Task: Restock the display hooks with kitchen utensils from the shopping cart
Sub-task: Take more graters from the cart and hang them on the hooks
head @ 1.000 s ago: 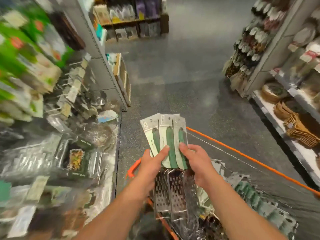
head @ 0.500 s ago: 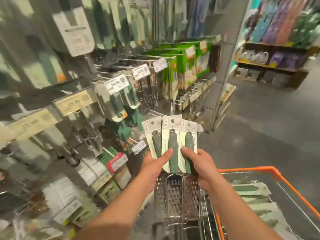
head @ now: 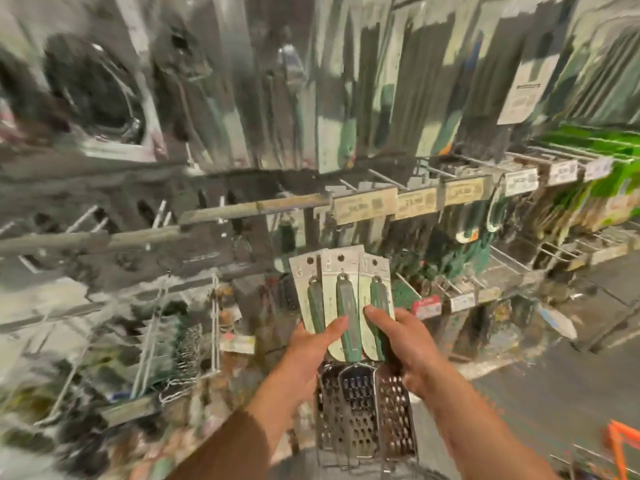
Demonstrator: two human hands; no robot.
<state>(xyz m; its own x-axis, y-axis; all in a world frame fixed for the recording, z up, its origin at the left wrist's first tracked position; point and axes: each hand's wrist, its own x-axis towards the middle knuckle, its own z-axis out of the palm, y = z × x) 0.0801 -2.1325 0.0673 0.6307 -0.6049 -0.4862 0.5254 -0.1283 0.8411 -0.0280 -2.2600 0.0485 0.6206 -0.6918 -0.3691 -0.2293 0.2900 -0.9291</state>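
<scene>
Three carded graters (head: 346,306) with green handles and steel blades are fanned upright in front of me. My left hand (head: 311,344) grips their left side, thumb laid across the handles. My right hand (head: 398,341) grips the right side, thumb on the rightmost handle. The steel grater blades (head: 363,410) hang below both hands. Display hooks (head: 384,180) with price tags (head: 363,206) jut from the wall just beyond and above the cards. An orange corner of the shopping cart (head: 620,441) shows at bottom right.
Blurred packaged utensils hang across the wall above. Wire hooks and whisks (head: 183,344) fill the lower left. Green packages (head: 602,188) hang at the right. Grey aisle floor (head: 554,382) lies to the right.
The view has swung left from the aisle and cart to face the hook wall. Both hands keep the same hold on the three graters, now raised closer to the hooks.
</scene>
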